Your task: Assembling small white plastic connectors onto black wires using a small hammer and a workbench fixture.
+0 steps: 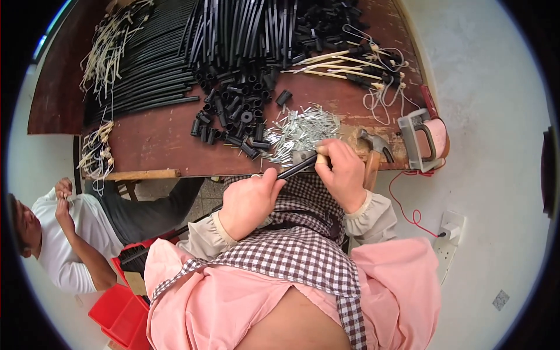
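Note:
In front of me, at the table's near edge, a slim black tube [298, 167] slants between my two hands. My left hand [248, 201] is closed round its lower left end, thumb uppermost. The fingers of my right hand [344, 172] pinch its upper right end, where a small tan piece shows by the thumb; I cannot tell what that is. Just beyond the tube lies a heap of small silvery metal pins [306, 125]. A claw hammer [376, 144] rests right of the pins, its wooden handle pointing toward me beside my right hand.
Short black sleeves [230, 111] are heaped left of the pins. Long black rods [146, 84] cover the far left. Corded pale sticks [338, 64] lie at right. A clear plastic box [412, 146] stands at the right edge, above a red cord [408, 216]. A co-worker [81, 239] sits at left.

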Demonstrator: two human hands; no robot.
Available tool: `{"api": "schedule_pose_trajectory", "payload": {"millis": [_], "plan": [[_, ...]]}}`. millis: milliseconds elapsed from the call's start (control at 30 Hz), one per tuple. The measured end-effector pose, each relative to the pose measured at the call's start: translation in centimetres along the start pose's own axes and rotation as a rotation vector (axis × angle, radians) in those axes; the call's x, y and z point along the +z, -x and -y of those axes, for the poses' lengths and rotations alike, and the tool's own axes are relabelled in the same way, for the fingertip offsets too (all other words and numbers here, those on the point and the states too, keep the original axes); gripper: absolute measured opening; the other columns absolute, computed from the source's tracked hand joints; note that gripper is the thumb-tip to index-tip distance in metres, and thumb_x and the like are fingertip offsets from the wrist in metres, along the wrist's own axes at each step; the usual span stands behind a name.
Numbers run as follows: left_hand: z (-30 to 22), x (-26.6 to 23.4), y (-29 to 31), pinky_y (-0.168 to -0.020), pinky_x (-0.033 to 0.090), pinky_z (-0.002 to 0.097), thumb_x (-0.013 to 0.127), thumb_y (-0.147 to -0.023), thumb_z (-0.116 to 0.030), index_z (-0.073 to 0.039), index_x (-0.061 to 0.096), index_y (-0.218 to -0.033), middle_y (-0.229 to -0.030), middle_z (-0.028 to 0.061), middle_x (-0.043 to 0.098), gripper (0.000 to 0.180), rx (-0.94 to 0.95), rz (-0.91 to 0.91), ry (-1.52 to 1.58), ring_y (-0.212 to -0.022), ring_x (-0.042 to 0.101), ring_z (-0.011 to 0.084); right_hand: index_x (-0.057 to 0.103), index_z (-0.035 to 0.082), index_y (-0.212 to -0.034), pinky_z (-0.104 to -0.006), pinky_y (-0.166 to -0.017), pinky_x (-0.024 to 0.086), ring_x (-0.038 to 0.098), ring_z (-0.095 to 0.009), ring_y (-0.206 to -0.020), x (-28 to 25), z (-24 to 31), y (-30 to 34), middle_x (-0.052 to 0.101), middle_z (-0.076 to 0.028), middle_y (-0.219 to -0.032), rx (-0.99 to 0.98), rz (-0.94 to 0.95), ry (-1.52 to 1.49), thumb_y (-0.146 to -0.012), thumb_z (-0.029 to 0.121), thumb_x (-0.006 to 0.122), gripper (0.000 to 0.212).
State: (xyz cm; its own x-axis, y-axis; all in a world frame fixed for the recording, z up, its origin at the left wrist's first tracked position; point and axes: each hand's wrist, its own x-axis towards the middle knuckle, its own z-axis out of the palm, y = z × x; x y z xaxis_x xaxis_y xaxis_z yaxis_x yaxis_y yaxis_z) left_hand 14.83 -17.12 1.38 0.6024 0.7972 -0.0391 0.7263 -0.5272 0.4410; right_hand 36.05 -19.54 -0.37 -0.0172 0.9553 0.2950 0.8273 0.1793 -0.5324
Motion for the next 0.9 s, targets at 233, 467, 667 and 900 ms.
{"api": "schedule_pose_trajectory", "payload": {"millis": [233,467,667,900], "plan": [[0.4,1.3,0.6,-0.047,0.043,0.0437,0.057,-0.088,-0.027,-0.006,0.048,-0.078,-0.059,0.0151,0.056,0.024,-0.112,0.074,0.144,-0.054,0.057,0.0343,0.047,0.004,-0.127,-0.029,-0.068,0.051,0.061,-0.02,-0.083,-5.4,-1.2,4.9,0.058,-0.011,-0.105,0.454,-0.132,-0.004,-0.08,0.016,0.064,0.052],[1.8,1.2,-0.3,-0.046,0.044,0.0431,0.056,-0.089,-0.029,-0.008,0.048,-0.081,-0.06,0.0136,0.056,0.024,-0.006,0.07,0.128,-0.053,0.057,0.0332,0.027,0.005,-0.138,-0.0278,-0.059,0.05,0.059,-0.02,-0.073,0.9,-3.8,10.5,0.055,-0.014,-0.106,0.653,-0.352,-0.485,-0.085,0.017,0.062,0.065],[2.4,0.4,-0.6,-0.043,0.044,0.0413,0.055,-0.089,-0.032,-0.009,0.048,-0.081,-0.057,0.0113,0.056,0.025,0.101,0.048,0.034,-0.051,0.058,0.0309,0.042,0.005,-0.124,-0.025,-0.046,0.044,0.053,-0.015,-0.054,-3.6,1.2,8.3,0.055,-0.009,-0.085,0.713,0.128,-0.754,-0.088,0.023,0.058,0.043],[1.8,-0.5,-1.0,-0.043,0.044,0.041,0.057,-0.087,-0.033,-0.009,0.047,-0.08,-0.058,0.0107,0.056,0.027,0.099,0.048,-0.024,-0.052,0.058,0.0311,0.051,0.005,-0.108,-0.0236,-0.038,0.038,0.048,-0.011,-0.043,-6.5,1.3,6.2,0.049,-0.003,-0.061,0.576,0.205,-0.264,-0.091,0.037,0.055,0.036]]}}
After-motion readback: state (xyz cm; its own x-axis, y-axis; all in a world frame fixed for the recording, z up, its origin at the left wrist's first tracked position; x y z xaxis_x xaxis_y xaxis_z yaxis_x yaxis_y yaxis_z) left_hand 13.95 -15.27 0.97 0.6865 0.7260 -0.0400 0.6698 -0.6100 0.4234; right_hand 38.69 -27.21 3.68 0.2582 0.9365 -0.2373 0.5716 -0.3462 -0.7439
